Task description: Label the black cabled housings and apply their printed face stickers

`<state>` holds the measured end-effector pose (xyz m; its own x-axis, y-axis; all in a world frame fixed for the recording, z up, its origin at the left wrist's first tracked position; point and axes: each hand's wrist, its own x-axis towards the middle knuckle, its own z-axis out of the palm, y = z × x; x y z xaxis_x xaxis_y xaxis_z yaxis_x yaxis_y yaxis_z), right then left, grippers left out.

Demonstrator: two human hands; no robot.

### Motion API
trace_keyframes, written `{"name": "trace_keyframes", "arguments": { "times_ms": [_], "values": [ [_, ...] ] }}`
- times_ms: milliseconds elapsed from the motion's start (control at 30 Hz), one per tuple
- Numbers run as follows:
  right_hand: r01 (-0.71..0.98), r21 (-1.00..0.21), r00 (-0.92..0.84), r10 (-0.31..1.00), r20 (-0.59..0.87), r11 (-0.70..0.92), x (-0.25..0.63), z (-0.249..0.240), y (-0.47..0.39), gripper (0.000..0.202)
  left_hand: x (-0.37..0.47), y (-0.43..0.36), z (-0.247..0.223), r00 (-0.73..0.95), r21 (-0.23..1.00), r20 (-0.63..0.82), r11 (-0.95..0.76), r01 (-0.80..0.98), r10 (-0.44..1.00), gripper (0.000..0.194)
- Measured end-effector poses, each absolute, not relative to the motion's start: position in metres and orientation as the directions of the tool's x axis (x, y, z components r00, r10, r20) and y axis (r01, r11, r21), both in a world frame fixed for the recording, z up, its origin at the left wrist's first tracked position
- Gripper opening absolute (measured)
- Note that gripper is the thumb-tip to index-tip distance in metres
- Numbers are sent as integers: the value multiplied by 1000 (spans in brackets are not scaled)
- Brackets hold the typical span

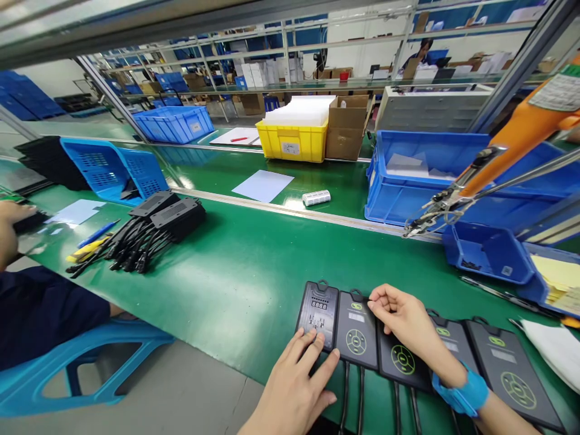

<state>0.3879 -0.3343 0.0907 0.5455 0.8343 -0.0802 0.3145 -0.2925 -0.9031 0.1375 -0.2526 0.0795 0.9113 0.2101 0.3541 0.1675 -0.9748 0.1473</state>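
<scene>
Several flat black controller units lie side by side at the front edge of the green bench. My left hand (296,377) rests its fingertips on the lower edge of the leftmost unit (318,311), which shows a small display and buttons. My right hand (403,323), with a blue wrist strap (462,393), lies over the third unit (401,359) with its fingers pinched at the top corner of the second unit (356,329). Two further units (510,371) sit to the right. Cables hang from the units over the bench edge.
A pile of black units with cables (149,232) lies at the left, near a co-worker's hand (11,226) and blue stool (90,368). Blue bins (421,181), a yellow crate (293,142), a white roll (316,197) and an orange hanging screwdriver (480,181) are around.
</scene>
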Motion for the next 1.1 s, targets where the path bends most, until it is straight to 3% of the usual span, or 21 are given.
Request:
{"name": "trace_keyframes", "arguments": {
  "times_ms": [267,400,533,700,767,933,1100],
  "values": [
    [525,-789,507,862,-10,-319,386,91,-334,16,139,-253,81,930,118,309,-978,171,200,56],
    [711,-618,475,877,71,-335,389,96,-335,18,139,-254,85,932,111,306,-980,166,193,55],
    [843,-423,443,875,197,-332,385,103,-338,39,140,-255,86,936,93,302,-983,159,180,53],
    [986,-164,25,982,186,6,373,99,-337,40,140,-255,87,940,81,299,-986,145,163,42],
    [998,-53,-10,987,157,19,372,91,-335,45,141,-256,86,938,93,303,-985,148,170,37],
    [999,-27,42,992,116,-39,375,79,-332,57,141,-259,82,937,91,285,-979,183,202,36],
    [996,-2,-85,990,110,86,370,82,-343,75,140,-259,82,941,70,278,-981,179,191,36]
  ]
}}
